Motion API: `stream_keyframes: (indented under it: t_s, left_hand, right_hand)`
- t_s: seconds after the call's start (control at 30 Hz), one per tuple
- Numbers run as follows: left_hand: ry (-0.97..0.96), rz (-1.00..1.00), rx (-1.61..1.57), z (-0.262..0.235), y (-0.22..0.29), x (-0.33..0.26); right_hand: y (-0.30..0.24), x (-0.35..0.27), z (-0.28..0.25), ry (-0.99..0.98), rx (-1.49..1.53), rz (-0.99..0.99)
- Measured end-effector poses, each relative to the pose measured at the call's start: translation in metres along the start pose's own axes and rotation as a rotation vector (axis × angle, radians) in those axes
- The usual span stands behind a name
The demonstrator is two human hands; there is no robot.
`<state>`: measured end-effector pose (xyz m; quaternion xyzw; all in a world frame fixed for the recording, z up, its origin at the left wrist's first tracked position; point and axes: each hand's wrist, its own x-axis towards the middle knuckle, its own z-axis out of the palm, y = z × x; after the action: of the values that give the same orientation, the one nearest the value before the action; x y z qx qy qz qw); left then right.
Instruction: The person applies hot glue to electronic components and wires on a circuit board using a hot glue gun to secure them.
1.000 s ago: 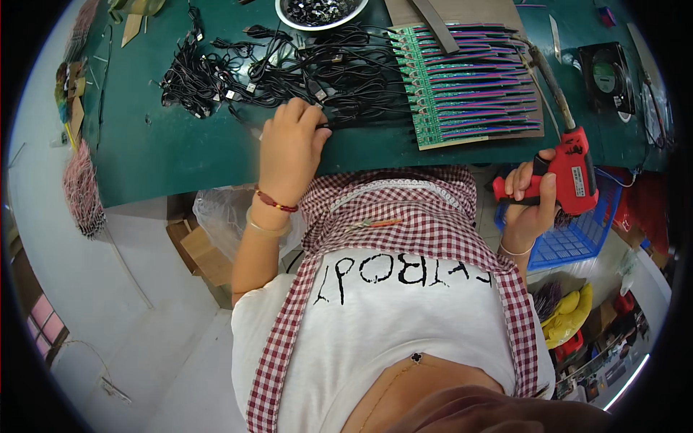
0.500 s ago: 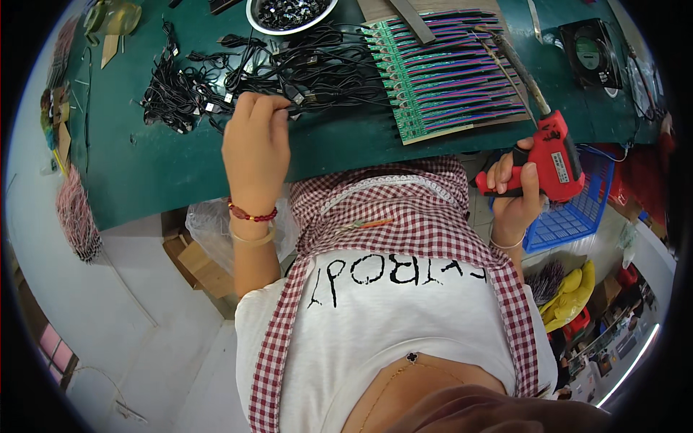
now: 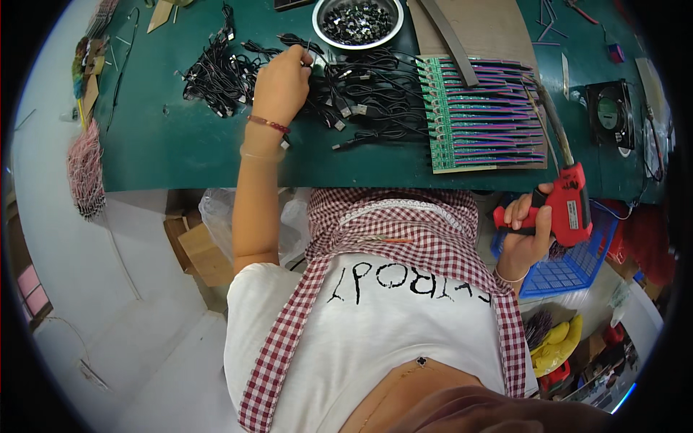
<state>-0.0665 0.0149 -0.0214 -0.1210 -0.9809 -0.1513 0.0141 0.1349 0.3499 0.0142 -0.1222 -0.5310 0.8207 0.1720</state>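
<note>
My left hand (image 3: 283, 81) is over a tangle of black USB cables (image 3: 224, 76), fingers pinched together; whatever is between the fingertips is too small to make out. In my right hand (image 3: 527, 229) is a red soldering gun (image 3: 572, 206), gripped by its handle. Its long metal tip points away from me, over the right ends of the coloured wires (image 3: 498, 119). Those wires run from a row of green circuit boards (image 3: 442, 119) on a brown board (image 3: 498, 29). Black cables join the boards' left side. A grey flat bar (image 3: 451, 43) lies across the far boards.
A white bowl of small dark metal parts (image 3: 317, 25) stands at the far middle. A black fan (image 3: 610, 115) sits at the right of the green table (image 3: 195, 155). Pink wire bundles (image 3: 86, 173) hang off the left edge. A blue crate (image 3: 556, 285) is below, right.
My left hand has moved farther from me across the cables, with fingers still pinched. My right hand keeps hold of the soldering gun, now slightly nearer me. The whole view has shifted.
</note>
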Motion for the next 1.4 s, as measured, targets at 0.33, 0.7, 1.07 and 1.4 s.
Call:
stream_keyframes:
  t_s: [0.33, 0.7, 1.07, 1.4]
  left_hand:
    - [0.121, -0.132, -0.956, -0.047, 0.020, -0.026]
    - [-0.147, -0.249, -1.179, -0.014, 0.152, -0.071]
    - [-0.003, 0.123, -0.881, 0.001, 0.167, -0.076]
    - [-0.493, -0.158, -1.551, -0.002, 0.168, -0.072]
  right_hand:
    - [-0.008, 0.005, 0.005, 0.029, -0.002, 0.001]
    - [0.003, 0.030, 0.082, -0.086, -0.263, 0.188]
    - [0.008, 0.026, 0.073, -0.069, -0.318, 0.178]
    - [0.004, 0.024, 0.071, -0.140, -0.319, 0.170]
